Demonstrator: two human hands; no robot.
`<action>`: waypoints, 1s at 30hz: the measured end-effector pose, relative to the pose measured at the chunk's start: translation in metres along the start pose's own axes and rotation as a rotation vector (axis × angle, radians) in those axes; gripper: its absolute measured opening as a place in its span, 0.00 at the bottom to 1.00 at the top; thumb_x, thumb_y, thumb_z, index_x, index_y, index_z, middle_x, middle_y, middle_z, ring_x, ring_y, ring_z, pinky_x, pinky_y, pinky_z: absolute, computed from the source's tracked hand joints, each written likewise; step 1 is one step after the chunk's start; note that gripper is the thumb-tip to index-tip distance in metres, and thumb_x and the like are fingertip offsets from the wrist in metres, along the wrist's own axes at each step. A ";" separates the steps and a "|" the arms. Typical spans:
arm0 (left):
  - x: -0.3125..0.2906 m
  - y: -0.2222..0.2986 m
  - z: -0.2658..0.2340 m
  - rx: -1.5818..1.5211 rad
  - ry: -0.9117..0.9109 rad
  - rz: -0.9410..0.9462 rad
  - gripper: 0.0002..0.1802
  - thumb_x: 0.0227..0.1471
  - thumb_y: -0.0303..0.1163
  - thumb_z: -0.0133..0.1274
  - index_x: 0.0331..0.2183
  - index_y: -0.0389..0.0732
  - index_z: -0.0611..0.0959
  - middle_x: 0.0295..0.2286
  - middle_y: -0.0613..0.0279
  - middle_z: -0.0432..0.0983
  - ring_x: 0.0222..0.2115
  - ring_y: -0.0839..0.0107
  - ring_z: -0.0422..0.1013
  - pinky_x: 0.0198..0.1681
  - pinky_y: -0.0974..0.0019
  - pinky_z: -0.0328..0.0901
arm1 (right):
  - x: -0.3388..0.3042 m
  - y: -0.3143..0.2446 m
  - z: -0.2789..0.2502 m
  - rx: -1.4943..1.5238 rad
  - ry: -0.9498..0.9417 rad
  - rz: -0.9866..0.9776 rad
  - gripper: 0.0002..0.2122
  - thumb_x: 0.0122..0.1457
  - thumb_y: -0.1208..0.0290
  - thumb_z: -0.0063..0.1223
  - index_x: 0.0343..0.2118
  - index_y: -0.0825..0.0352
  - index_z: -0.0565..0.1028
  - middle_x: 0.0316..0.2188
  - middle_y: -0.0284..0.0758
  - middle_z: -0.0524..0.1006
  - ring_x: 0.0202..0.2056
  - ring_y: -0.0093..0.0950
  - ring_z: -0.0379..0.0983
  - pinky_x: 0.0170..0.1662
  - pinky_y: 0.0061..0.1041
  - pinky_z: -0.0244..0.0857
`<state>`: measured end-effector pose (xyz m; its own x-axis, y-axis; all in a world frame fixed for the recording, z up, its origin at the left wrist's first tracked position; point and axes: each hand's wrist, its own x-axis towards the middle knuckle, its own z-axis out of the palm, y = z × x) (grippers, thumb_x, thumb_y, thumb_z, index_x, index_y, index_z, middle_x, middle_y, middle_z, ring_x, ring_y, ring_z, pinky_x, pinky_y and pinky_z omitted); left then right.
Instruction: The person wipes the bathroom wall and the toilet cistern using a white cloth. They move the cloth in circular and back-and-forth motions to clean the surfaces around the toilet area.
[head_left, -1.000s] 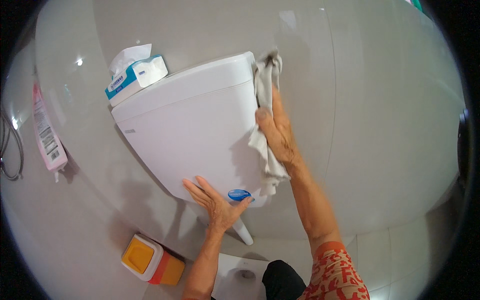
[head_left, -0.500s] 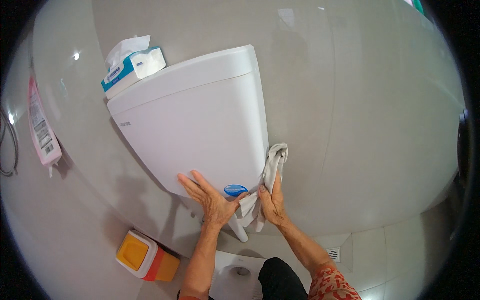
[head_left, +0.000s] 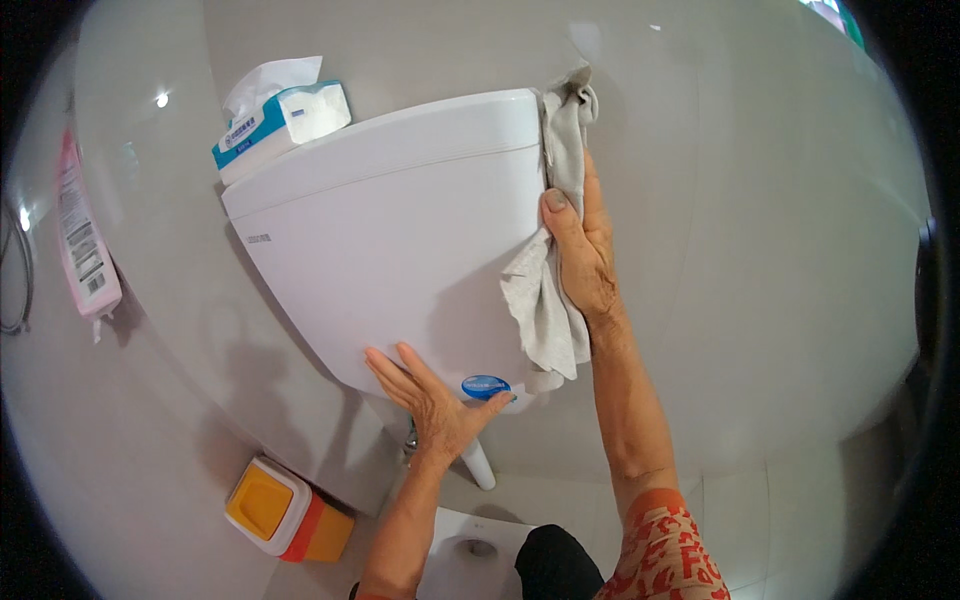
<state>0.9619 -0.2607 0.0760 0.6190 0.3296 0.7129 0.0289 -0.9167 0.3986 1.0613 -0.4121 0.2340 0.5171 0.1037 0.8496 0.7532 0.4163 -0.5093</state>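
A white toilet cistern (head_left: pixel 400 220) hangs on the tiled wall, with a blue oval sticker (head_left: pixel 486 387) low on its front. My right hand (head_left: pixel 585 250) grips a light grey cloth (head_left: pixel 548 310) and presses it against the upper right side of the cistern. One end of the cloth sticks up past the lid corner; the rest hangs down over the front's right edge. Against the lower front of the cistern rests my left hand (head_left: pixel 435 405), fingers spread, thumb just under the sticker, holding nothing.
A tissue pack (head_left: pixel 285 120) lies on the left of the cistern lid. Below are a white flush pipe (head_left: pixel 478 465) and a squat toilet (head_left: pixel 450 560). An orange and white bin (head_left: pixel 290 510) stands lower left. A pink bottle (head_left: pixel 85 240) hangs on the left wall.
My right hand has slid the cloth up the cistern's right side, from its lower corner to near the lid. My left hand stays at the lower front.
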 end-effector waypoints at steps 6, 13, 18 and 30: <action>0.000 -0.003 0.003 -0.009 0.055 0.050 0.81 0.21 0.54 0.70 0.58 0.43 0.24 0.57 0.34 0.13 0.59 0.39 0.18 0.57 0.34 0.24 | -0.041 0.015 -0.005 -0.299 -0.057 -0.104 0.28 0.55 0.69 0.45 0.59 0.66 0.56 0.61 0.48 0.51 0.62 0.43 0.47 0.61 0.37 0.42; 0.002 -0.018 0.013 0.044 0.169 0.131 0.74 0.27 0.54 0.66 0.59 0.41 0.31 0.55 0.26 0.17 0.58 0.32 0.22 0.55 0.32 0.27 | -0.112 0.035 0.005 -0.807 -0.207 -0.453 0.23 0.48 0.70 0.50 0.50 0.65 0.68 0.52 0.45 0.64 0.54 0.44 0.58 0.57 0.47 0.46; 0.001 -0.009 0.004 -0.015 0.136 0.125 0.73 0.27 0.51 0.67 0.59 0.37 0.32 0.55 0.24 0.19 0.58 0.31 0.22 0.55 0.32 0.26 | -0.074 0.012 0.019 -1.082 -0.161 -0.658 0.21 0.47 0.70 0.50 0.47 0.62 0.72 0.47 0.37 0.70 0.45 0.35 0.65 0.46 0.38 0.54; 0.001 -0.005 0.005 -0.031 -0.038 -0.006 0.80 0.20 0.60 0.69 0.58 0.36 0.30 0.54 0.24 0.15 0.57 0.32 0.18 0.55 0.33 0.26 | 0.049 -0.052 0.095 -1.280 -0.092 -0.679 0.19 0.47 0.74 0.53 0.46 0.64 0.69 0.41 0.36 0.70 0.47 0.36 0.64 0.53 0.41 0.52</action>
<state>0.9659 -0.2566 0.0717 0.6480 0.3255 0.6885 0.0090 -0.9072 0.4205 1.0086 -0.3427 0.3150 -0.0705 0.2958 0.9526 0.7029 -0.6629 0.2579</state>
